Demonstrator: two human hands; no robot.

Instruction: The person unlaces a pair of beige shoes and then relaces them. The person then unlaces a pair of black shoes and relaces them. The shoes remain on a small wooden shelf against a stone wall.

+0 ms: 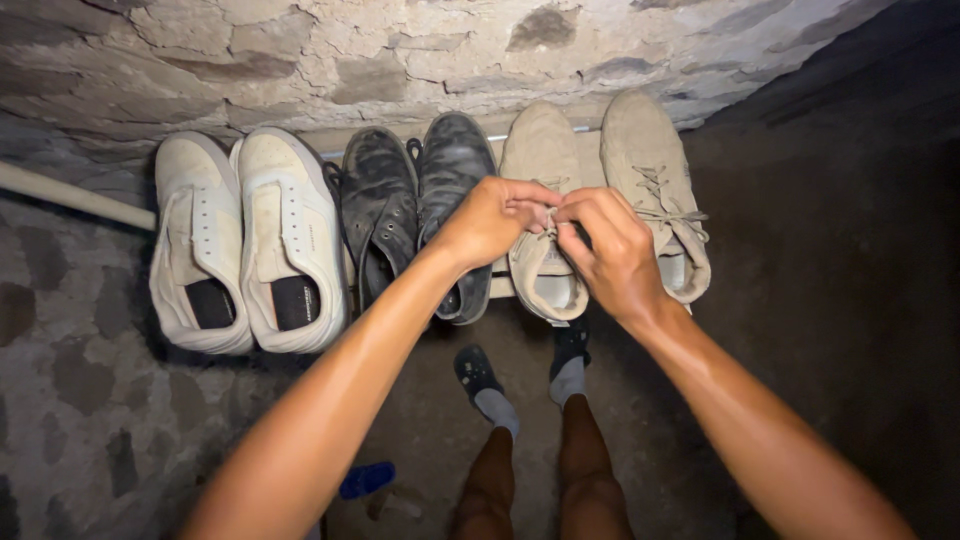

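Head view
Left hand: my left hand [492, 218] pinches the lace [548, 226] of the left beige shoe [541, 215].
Right hand: my right hand [606, 250] grips the same lace, fingertips meeting.
Shoe: on a ledge by the stone wall [400, 50] (its mate [655, 190] just beside).
Around: black pair [415, 215], white pair [245, 240], blue object [366, 479] on the floor.
In the way: my hands hide the knot.
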